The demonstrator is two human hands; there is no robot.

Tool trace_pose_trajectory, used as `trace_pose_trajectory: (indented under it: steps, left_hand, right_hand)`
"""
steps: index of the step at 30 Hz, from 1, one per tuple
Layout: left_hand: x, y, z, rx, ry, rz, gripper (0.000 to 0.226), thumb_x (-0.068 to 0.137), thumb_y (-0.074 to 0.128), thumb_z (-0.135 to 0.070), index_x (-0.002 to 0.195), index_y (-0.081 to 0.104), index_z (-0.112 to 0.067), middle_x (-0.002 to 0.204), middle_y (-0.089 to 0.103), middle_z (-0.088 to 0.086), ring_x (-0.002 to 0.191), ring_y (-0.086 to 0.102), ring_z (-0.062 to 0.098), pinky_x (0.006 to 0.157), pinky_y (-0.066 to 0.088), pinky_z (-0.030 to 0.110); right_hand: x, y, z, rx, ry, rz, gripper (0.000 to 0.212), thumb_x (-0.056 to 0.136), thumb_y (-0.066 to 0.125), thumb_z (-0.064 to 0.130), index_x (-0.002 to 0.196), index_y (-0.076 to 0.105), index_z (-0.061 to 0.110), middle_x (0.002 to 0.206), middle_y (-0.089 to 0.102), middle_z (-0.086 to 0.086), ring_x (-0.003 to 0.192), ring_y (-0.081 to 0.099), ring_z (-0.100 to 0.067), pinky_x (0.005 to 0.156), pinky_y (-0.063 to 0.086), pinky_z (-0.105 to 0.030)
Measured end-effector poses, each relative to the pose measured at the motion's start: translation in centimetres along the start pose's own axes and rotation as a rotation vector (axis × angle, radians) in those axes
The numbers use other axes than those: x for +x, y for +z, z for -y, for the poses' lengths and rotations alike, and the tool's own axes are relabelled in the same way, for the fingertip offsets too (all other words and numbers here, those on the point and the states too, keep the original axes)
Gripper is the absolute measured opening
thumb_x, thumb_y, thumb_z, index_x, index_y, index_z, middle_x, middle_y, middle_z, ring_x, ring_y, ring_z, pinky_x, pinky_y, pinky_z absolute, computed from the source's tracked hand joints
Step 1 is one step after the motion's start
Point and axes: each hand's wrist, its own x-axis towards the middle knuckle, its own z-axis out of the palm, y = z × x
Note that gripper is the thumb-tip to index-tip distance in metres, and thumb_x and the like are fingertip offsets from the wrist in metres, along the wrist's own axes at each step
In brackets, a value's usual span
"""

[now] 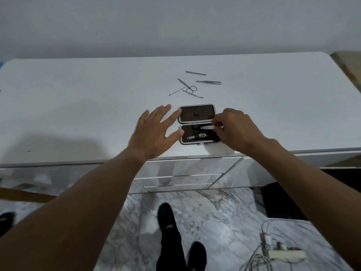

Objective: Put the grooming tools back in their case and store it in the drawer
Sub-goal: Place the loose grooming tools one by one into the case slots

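Observation:
A small grey grooming case (pixel 197 122) lies open on the white dresser top (pixel 78 106), dark lining up. One nail clipper (pixel 197 136) sits in its near half. My right hand (pixel 237 130) pinches a second silver clipper (pixel 208 127) over that half. My left hand (pixel 156 132) rests flat beside the case, fingers spread, fingertip and thumb touching its left edge. Behind the case lie loose tools: small scissors (pixel 188 87), tweezers (pixel 209 82), a nail file (pixel 195 73), a thin pick (pixel 176 91) and a flat pusher (pixel 193 94).
Below the dresser's front edge are shut white drawer fronts (pixel 175 179). My legs and dark shoes (pixel 170 227) stand on a marbled floor. A power strip with cables (pixel 281 253) lies on the floor at right. A wall rises behind the dresser.

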Motion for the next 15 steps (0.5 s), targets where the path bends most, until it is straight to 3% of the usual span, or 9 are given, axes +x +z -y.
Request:
trace_pose_trajectory:
  steps: [15]
  left_hand:
    - [0.04,0.08,0.13,-0.001,-0.005,-0.009,0.065,0.094,0.023,-0.067,0.153,0.017,-0.041,0.161,0.023,-0.003,0.149,0.015,0.015,0.121,0.012,0.046]
  right_hand:
    - [0.41,0.53,-0.26,0.030,-0.107,-0.041,0.017,0.090,0.058,0.016,0.098,0.071,0.010,0.100,0.068,-0.011,0.091,0.061,-0.033,0.077,0.048,-0.036]
